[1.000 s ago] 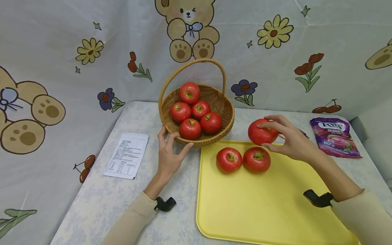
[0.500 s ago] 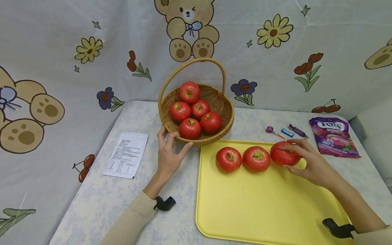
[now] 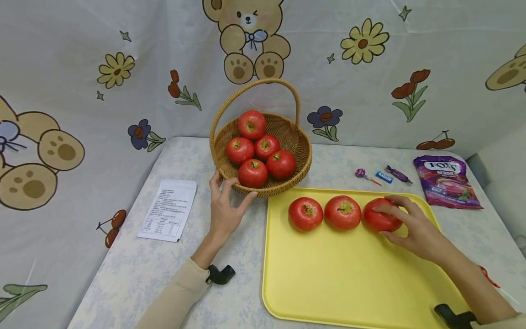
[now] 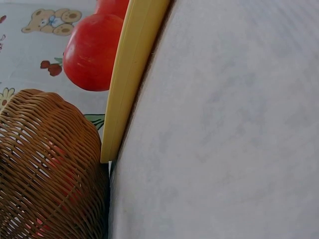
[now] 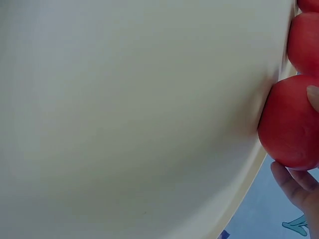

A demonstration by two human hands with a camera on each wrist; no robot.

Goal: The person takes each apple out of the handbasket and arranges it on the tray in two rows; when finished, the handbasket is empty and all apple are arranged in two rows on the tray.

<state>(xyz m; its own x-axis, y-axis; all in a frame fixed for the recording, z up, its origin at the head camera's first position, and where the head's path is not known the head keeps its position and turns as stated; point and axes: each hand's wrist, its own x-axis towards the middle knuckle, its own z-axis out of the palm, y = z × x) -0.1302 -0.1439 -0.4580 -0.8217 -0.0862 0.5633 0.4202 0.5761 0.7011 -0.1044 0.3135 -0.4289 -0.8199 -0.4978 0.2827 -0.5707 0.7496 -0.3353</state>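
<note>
In the head view my right hand (image 3: 415, 226) holds a red apple (image 3: 380, 217) on the far right part of the yellow tray (image 3: 349, 278), fingers over its top and thumb at its near side. Two more apples stand to its left in a row, a middle apple (image 3: 344, 214) and a left apple (image 3: 305, 215). In the right wrist view the held apple (image 5: 291, 124) shows with fingertips around it. My left hand (image 3: 225, 208) grips the front rim of a wicker basket (image 3: 302, 169), which holds several apples (image 3: 252, 173). The left wrist view shows the basket's woven side (image 4: 50, 164) but not the hand.
Behind the tray lie a lollipop (image 3: 361, 173) and two small wrapped candies (image 3: 397, 173). A purple candy bag (image 3: 448, 183) is at the back right. A white printed pouch (image 3: 168, 210) lies left of the basket. A printed cloth (image 3: 263, 100) hangs behind the table.
My right hand has carried the apple from above the tray's back edge rightward and down onto the tray, beside the other two. The left hand has stayed at the basket rim.
</note>
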